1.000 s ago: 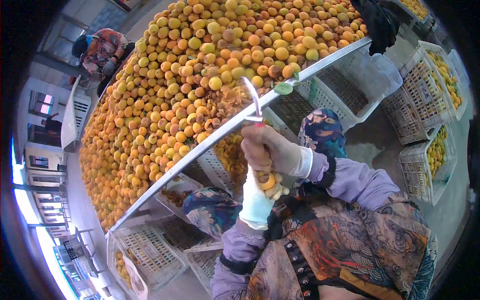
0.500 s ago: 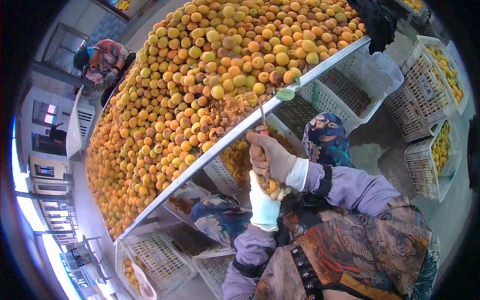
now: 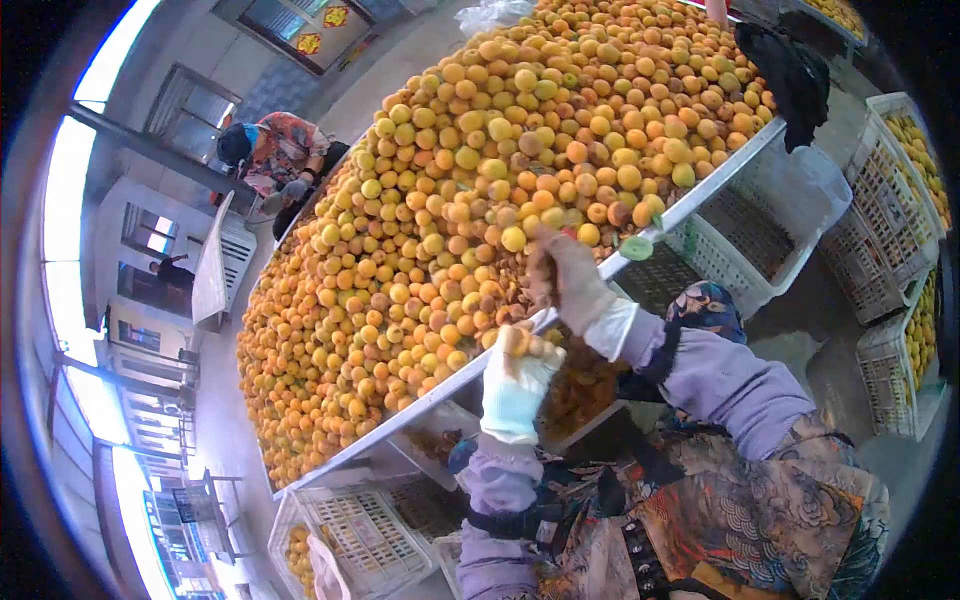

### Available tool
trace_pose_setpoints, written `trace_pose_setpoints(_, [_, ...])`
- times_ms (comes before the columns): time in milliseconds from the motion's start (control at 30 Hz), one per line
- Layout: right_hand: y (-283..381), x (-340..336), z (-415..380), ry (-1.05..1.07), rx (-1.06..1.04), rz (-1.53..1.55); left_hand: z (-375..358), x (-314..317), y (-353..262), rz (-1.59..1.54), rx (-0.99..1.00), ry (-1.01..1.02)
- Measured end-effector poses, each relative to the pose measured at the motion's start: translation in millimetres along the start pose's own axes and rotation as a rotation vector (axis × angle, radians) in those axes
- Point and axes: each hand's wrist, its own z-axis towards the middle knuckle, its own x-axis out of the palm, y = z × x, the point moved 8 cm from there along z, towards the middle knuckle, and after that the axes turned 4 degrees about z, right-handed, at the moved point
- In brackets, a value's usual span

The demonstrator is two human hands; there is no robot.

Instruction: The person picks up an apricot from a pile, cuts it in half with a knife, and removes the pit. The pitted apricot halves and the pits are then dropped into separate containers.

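A large heap of yellow-orange apricots (image 3: 430, 250) lies on a metal-edged table (image 3: 400, 419). My left hand (image 3: 522, 372), in a white glove, is closed round an orange-brown apricot at the table's near edge. Higher and to the right, my right hand (image 3: 572, 278), in a stained glove, reaches over the edge and touches the heap. Its fingers are curled, and a small reddish bit shows at its top; what it holds is blurred. Brown, squashed fruit pieces (image 3: 508, 283) lie just left of it. A green disc-like thing (image 3: 636, 248) rests on the metal edge.
Below the edge are a crate with fruit pieces (image 3: 582, 400) and a white crate (image 3: 745, 240). Stacked fruit crates (image 3: 880, 235) stand at the right, more crates (image 3: 365, 535) at the lower left. A black cloth (image 3: 790, 80) hangs at the far corner. Another person (image 3: 285, 150) sits beyond the heap.
The view has shifted, with the heap now further right. My hands have come apart; the right one has moved up onto the heap, while the left has risen to the table edge.
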Motion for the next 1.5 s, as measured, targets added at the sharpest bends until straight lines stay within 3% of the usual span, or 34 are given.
trace_pose_setpoints(33, [9, -6, 1, 0.0, -0.042, 0.023, 9, -13, -11, 0.008, 0.048, -0.104])
trace_pose_setpoints(133, [10, -16, -18, 0.076, -0.028, -0.092, 20, -40, -61, 0.531, 0.392, -0.361])
trace_pose_setpoints(167, [11, -19, -21, 0.067, -0.054, -0.132, 24, -45, -67, 0.533, 0.396, -0.362])
trace_pose_setpoints(233, [8, -35, -15, 0.063, 0.018, -0.18, 25, -49, -85, 0.682, 0.388, -0.563])
trace_pose_setpoints(267, [3, -43, -13, 0.054, 0.093, -0.227, 23, -42, -104, 0.889, 0.624, -0.611])
trace_pose_setpoints(367, [10, -48, -12, 0.112, 0.145, -0.349, 26, -72, -119, 0.843, 0.565, -0.685])
trace_pose_setpoints(433, [4, -57, -10, 0.153, 0.16, -0.373, 7, -56, -115, 0.774, 0.543, -0.701])
trace_pose_setpoints(500, [-1, -62, -14, 0.105, 0.27, -0.543, -11, -35, -119, 1.225, 0.75, -0.63])
trace_pose_setpoints(567, [-6, -63, -16, 0.163, 0.316, -0.624, -19, -29, -97, 1.379, 0.581, -0.54])
trace_pose_setpoints(633, [-2, -55, -18, 0.27, 0.172, -0.754, -26, -17, -81, 1.673, 0.58, -0.458])
trace_pose_setpoints(667, [-4, -59, -20, 0.239, 0.214, -0.757, -26, -24, -73, 1.67, 0.402, -0.454])
trace_pose_setpoints(700, [-4, -60, -21, 0.241, 0.217, -0.757, -22, -30, -73, 1.669, 0.401, -0.458])
trace_pose_setpoints(767, [-3, -61, -21, 0.266, 0.233, -0.729, -20, -35, -83, 1.669, 0.62, -0.466])
trace_pose_setpoints(900, [-4, -60, -27, 0.254, 0.274, -0.753, 14, -53, -135, 1.442, 0.681, -0.545])
trace_pose_setpoints(967, [-11, -59, -28, 0.316, 0.268, -0.726, 40, -72, -152, 1.712, 0.66, -0.669])
trace_pose_setpoints(1000, [-13, -61, -28, 0.316, 0.247, -0.763, 53, -76, -156, 1.937, 0.548, -0.753])
trace_pose_setpoints(1033, [-14, -62, -29, 0.315, 0.245, -0.764, 64, -79, -160, 1.936, 0.551, -0.751])
trace_pose_setpoints(1133, [-20, -65, -28, 0.378, 0.284, -0.843, 103, -97, -153, 2.158, 0.234, -0.651])
trace_pose_setpoints(1233, [-12, -60, -32, 0.345, 0.33, -0.849, 117, -109, -152, 2.129, 0.14, -0.714])
trace_pose_setpoints(1333, [-25, -61, -31, 0.38, 0.336, -0.67, 123, -115, -153, 2.164, 0.239, -0.743])
trace_pose_setpoints(1400, [-23, -61, -30, 0.359, 0.368, -0.688, 124, -111, -154, 2.206, 0.355, -0.786])
trace_pose_setpoints(1500, [-16, -60, -30, 0.309, 0.384, -0.742, 124, -115, -155, 2.124, 0.36, -0.754])
